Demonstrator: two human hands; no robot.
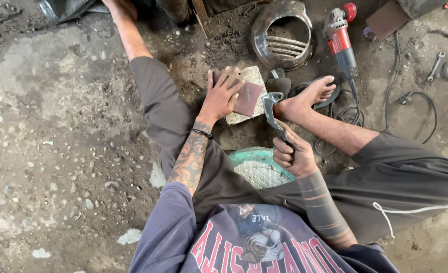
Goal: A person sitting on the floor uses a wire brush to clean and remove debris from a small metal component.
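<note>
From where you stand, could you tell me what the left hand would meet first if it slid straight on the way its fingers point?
The left hand rests on a reddish-brown sheet over a stone block. Its fingers point up and right, so past the block it would probably meet the round metal cover; depth is unclear.

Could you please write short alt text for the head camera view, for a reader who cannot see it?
A person seated on a dirt floor presses the left hand on a reddish flat sheet lying over a stone block, while the right hand grips a metal tool. A red angle grinder lies beyond.

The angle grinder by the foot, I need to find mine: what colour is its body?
Red body with a grey head, angle grinder; head view.
</note>
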